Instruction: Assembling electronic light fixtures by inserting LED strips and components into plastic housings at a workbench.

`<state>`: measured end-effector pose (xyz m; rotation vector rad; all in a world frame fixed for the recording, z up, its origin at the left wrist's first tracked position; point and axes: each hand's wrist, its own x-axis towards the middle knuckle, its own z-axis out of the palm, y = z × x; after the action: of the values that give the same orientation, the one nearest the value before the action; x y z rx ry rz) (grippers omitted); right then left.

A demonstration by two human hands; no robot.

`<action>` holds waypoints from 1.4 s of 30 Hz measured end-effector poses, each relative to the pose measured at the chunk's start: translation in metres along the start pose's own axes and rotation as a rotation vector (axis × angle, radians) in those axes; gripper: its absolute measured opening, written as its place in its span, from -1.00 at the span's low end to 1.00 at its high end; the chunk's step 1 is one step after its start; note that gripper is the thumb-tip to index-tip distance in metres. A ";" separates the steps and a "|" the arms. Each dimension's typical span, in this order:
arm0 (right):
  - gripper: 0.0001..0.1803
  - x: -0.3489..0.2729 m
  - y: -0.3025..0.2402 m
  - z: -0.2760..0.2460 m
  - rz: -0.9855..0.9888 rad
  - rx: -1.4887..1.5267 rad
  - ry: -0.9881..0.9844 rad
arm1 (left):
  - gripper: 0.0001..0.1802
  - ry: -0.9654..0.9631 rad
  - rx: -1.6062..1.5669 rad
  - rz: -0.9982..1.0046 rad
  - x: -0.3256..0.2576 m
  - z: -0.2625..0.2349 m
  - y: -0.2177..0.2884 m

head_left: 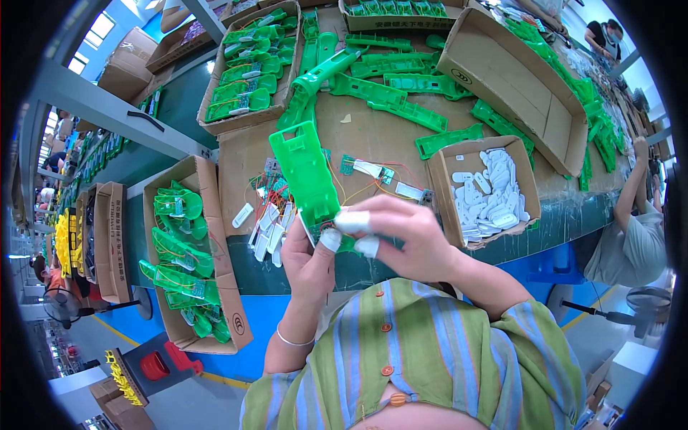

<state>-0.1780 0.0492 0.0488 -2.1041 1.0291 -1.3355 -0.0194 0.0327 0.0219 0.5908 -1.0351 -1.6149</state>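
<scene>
A green plastic housing half (307, 172), hollow side up, is tilted over the table's near edge. My left hand (309, 254) is closed round its lower end, the thumb in a white finger cover pressing near a small dark part there. My right hand (401, 233), also with white covers on thumb and finger, pinches at that same end; what sits between its fingertips is too small to make out. Just beyond lie small circuit boards with thin red and yellow wires (367, 169) and a heap of white battery-like blocks (269, 233).
A cardboard box of small white plastic pieces (491, 193) stands at the right. Boxes of green housings with boards stand at left (188, 265) and far left (251, 68). Loose green housings (398, 100) lie at the back beside a tilted cardboard box (519, 89). Other people work at right.
</scene>
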 end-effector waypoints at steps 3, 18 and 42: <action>-0.63 -0.002 0.004 -0.001 0.349 0.362 0.174 | -0.60 0.048 0.018 0.007 -0.003 0.000 -0.002; -0.28 -0.002 0.031 0.002 0.333 0.892 -0.219 | -0.52 -0.046 0.064 -0.002 -0.006 0.010 0.025; -0.73 0.005 -0.021 0.007 0.182 0.138 0.188 | -0.59 -0.024 0.219 -0.047 -0.002 0.003 0.018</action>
<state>-0.1625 0.0582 0.0635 -1.7668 1.1389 -1.4874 -0.0117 0.0345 0.0383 0.7484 -1.2341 -1.5634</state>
